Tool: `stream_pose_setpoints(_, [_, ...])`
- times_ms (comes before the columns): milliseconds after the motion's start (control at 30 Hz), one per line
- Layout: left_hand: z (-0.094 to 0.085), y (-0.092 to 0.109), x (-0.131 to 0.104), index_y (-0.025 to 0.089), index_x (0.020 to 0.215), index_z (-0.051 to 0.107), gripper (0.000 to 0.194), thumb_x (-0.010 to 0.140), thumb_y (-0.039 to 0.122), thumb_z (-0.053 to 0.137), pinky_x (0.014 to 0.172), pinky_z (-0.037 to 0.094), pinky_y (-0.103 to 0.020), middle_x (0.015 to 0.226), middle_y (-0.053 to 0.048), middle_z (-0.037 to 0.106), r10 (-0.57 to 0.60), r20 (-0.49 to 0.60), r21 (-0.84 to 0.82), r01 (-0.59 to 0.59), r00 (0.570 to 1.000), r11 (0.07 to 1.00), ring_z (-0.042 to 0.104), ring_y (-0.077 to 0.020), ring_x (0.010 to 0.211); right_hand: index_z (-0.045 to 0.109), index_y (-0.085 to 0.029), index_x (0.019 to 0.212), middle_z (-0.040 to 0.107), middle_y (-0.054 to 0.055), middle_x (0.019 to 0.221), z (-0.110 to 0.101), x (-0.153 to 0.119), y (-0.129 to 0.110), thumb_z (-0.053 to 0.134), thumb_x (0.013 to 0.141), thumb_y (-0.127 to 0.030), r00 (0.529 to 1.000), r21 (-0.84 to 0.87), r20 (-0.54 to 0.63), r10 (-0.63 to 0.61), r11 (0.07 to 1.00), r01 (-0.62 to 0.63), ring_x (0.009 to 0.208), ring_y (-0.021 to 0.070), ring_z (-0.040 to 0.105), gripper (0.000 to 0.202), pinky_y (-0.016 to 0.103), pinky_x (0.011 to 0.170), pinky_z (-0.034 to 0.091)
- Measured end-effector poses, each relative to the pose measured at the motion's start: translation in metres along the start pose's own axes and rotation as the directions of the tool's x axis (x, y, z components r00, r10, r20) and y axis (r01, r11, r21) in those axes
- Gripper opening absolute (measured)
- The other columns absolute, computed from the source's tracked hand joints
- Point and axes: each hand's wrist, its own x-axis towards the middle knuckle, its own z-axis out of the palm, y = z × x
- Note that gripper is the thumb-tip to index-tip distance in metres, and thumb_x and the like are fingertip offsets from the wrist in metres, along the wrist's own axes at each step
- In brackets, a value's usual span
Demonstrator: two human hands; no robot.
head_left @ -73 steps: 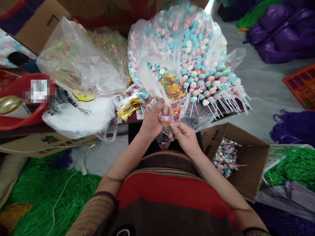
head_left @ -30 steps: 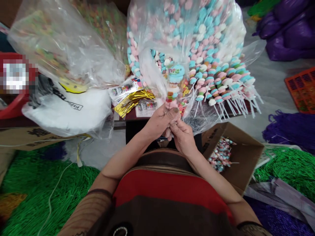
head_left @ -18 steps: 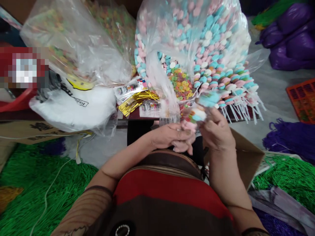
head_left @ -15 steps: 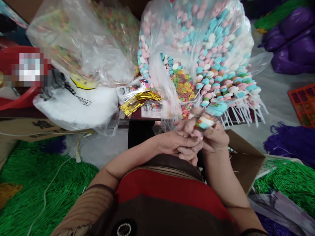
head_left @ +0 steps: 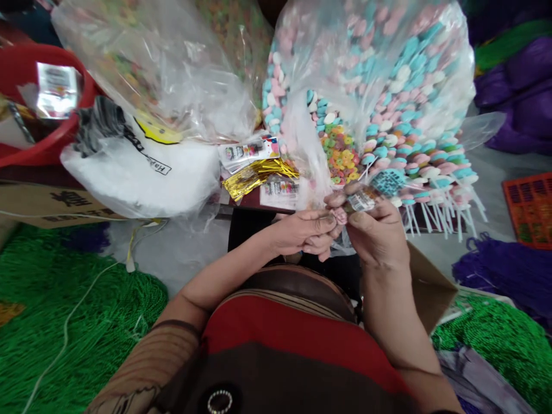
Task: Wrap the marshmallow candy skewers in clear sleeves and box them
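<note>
Grey, smooth floor (head_left: 172, 241) shows beside a dark red worktop (head_left: 249, 202), with green glossy strands (head_left: 77, 316) heaped in fine, tangled loops on the left. Both hands meet near the worktop's front edge, above the person's lap. They hold one wrapped candy (head_left: 361, 200), slanting from a pink, bunched lower end up to a blue, rounded top under clear film with a printed label. The left hand (head_left: 302, 233) has its fingers drawn together, pinching that bunched end. The right hand (head_left: 379, 233) is curled around the middle, thumb pressed along it; whether a stick runs inside its grip cannot be told.

Beyond them bulges a thin, crinkled clear bag (head_left: 401, 52) of pastel, pebble-like sweets. At its mouth lie small ring-shaped candies (head_left: 338, 152), and to the right a stack of candy skewers (head_left: 431, 155) whose white sticks jut past the worktop's edge. Flat metallic gold strips (head_left: 259, 172) and slick printed packets (head_left: 250, 150) lie just left of the rings. A soft white plastic bag (head_left: 150, 178) sags over the front edge farther left. Open room for the elbows lies on both sides of the lap, with a cardboard box (head_left: 431, 293) close by the right forearm.
</note>
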Motion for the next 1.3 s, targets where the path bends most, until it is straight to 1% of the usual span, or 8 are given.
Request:
stream_pose_setpoints(100, [-0.007,0.000,-0.004,0.023,0.086,0.050,0.048,0.094,0.071,0.045,0.061,0.049,-0.029,0.053,0.009,0.036,0.179,-0.259,0.351,-0.080,0.949,0.933,0.039,-0.0111,0.045,0.074,-0.026,0.086,0.079,0.001,0.086,0.009,0.009,0.010,0.092,0.070,-0.042,0.982,-0.047,-0.162,-0.095,0.995,0.088,0.077,0.0203,0.075,0.029,0.039,0.077,0.065])
stream_pose_setpoints(167, [-0.016,-0.003,-0.007,0.023,0.085,0.053,0.048,0.097,0.068,0.040,0.065,0.046,-0.030,0.061,0.003,0.049,0.407,-0.379,0.691,-0.038,0.831,0.722,0.050,-0.0150,0.057,0.073,-0.025,0.082,0.078,-0.001,0.084,0.019,0.017,0.020,0.092,0.070,-0.042,0.961,-0.098,-0.238,-0.140,0.988,0.120,0.076,0.0181,0.074,0.028,0.035,0.075,0.064])
stream_pose_setpoints(233, [-0.027,-0.007,-0.011,0.022,0.084,0.055,0.050,0.098,0.068,0.039,0.066,0.044,-0.031,0.068,-0.002,0.056,0.564,-0.392,0.826,0.009,0.727,0.563,0.056,-0.0178,0.065,0.073,-0.026,0.085,0.078,-0.002,0.084,0.028,0.026,0.029,0.089,0.072,-0.046,0.966,-0.151,-0.224,-0.133,0.983,0.100,0.071,0.0150,0.071,0.029,0.030,0.068,0.061])
stream_pose_setpoints(400, [-0.054,0.003,-0.027,0.022,0.083,0.056,0.045,0.096,0.065,0.052,0.053,0.039,-0.023,0.052,0.008,0.041,0.509,-0.619,0.454,-0.256,0.598,0.853,0.039,-0.0089,0.044,0.076,-0.026,0.105,0.079,0.002,0.091,0.042,0.067,0.048,0.065,0.092,-0.059,0.995,-0.448,0.096,-0.039,0.891,0.078,0.078,0.0172,0.072,0.037,0.033,0.072,0.060])
stream_pose_setpoints(567, [-0.072,0.029,-0.040,0.020,0.076,0.054,0.035,0.101,0.044,0.057,0.051,0.045,-0.019,0.046,0.012,0.030,0.318,-0.818,0.035,-0.509,0.479,0.860,0.028,-0.0045,0.036,0.077,-0.021,0.100,0.078,0.011,0.106,0.055,0.111,0.077,0.054,0.098,-0.030,0.968,-0.863,0.244,-0.067,0.440,0.248,0.105,0.0286,0.069,0.024,0.045,0.098,0.053])
stream_pose_setpoints(667, [-0.074,0.037,-0.044,0.020,0.074,0.055,0.035,0.103,0.039,0.055,0.050,0.046,-0.018,0.045,0.012,0.031,0.207,-0.866,-0.074,-0.525,0.455,0.848,0.029,-0.0040,0.035,0.076,-0.019,0.104,0.074,0.016,0.112,0.062,0.120,0.086,0.052,0.096,-0.022,0.963,-0.936,0.270,0.003,0.236,0.262,0.103,0.0315,0.066,0.025,0.047,0.094,0.052])
stream_pose_setpoints(767, [-0.074,0.038,-0.044,0.020,0.072,0.055,0.035,0.103,0.038,0.056,0.048,0.045,-0.019,0.045,0.011,0.031,0.147,-0.880,-0.137,-0.537,0.452,0.833,0.030,-0.0043,0.034,0.075,-0.020,0.101,0.073,0.016,0.111,0.065,0.121,0.087,0.051,0.097,-0.021,0.958,-0.945,0.287,0.012,0.166,0.281,0.101,0.0312,0.065,0.024,0.045,0.091,0.052])
stream_pose_setpoints(1300, [-0.077,0.029,-0.036,0.020,0.075,0.055,0.035,0.100,0.043,0.060,0.048,0.047,-0.019,0.045,0.012,0.033,0.135,-0.863,-0.169,-0.529,0.487,0.832,0.031,-0.0036,0.034,0.065,-0.021,0.087,0.075,0.010,0.089,0.053,0.126,0.090,0.052,0.089,-0.018,0.989,-0.940,0.121,-0.084,0.312,0.141,0.084,0.0247,0.066,0.013,0.036,0.082,0.050])
